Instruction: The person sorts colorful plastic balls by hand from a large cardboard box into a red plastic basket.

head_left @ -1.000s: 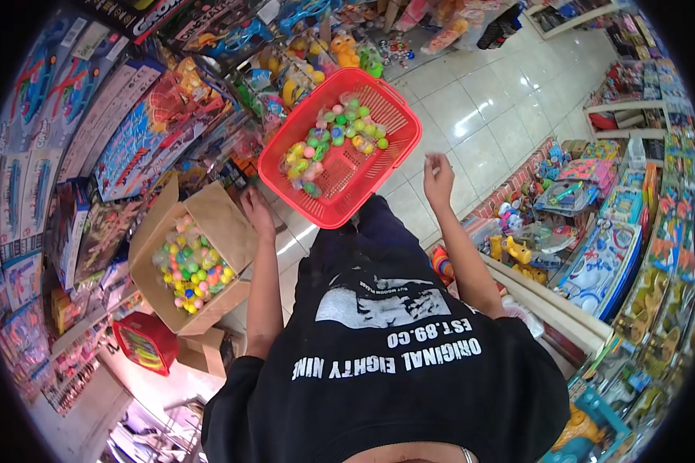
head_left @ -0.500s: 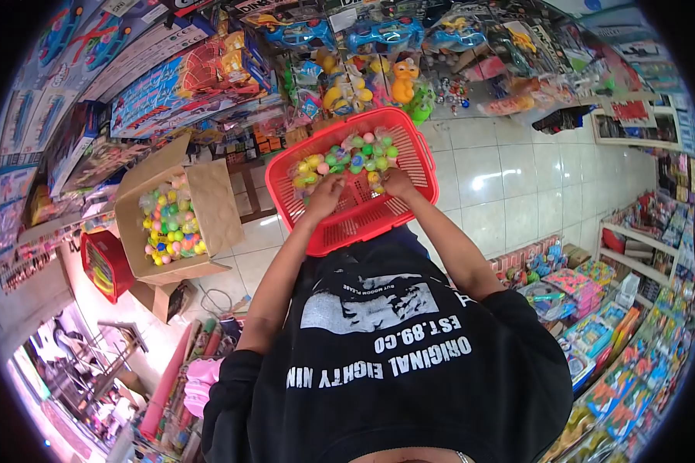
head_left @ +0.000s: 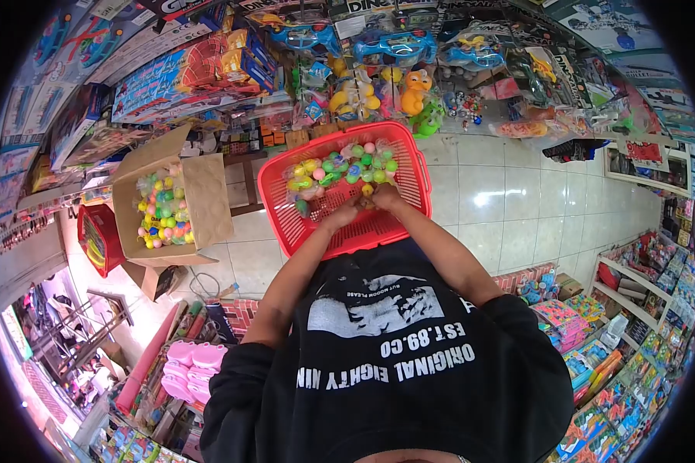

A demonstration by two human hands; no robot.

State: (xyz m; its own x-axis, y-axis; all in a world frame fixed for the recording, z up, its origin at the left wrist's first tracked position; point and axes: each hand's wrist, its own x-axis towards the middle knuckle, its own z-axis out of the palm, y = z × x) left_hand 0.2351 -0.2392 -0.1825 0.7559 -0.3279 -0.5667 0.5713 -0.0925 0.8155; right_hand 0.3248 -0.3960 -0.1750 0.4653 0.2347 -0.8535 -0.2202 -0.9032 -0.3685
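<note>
Left hand (head_left: 345,213) and right hand (head_left: 382,198) close together inside red plastic basket (head_left: 401,138), fingers curled at bagged colored balls (head_left: 367,189); from here, can't tell grip. Best handled gently, low over basket.

Orange toy (head_left: 416,91) beside a green toy (head_left: 428,119) (blue toys (head_left: 394,49) nearby)

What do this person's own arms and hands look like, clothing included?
Wide black mid-length sleeves leave both forearms bare. The left hand and right hand are ungloved, and no watch or bracelet is visible.
</note>
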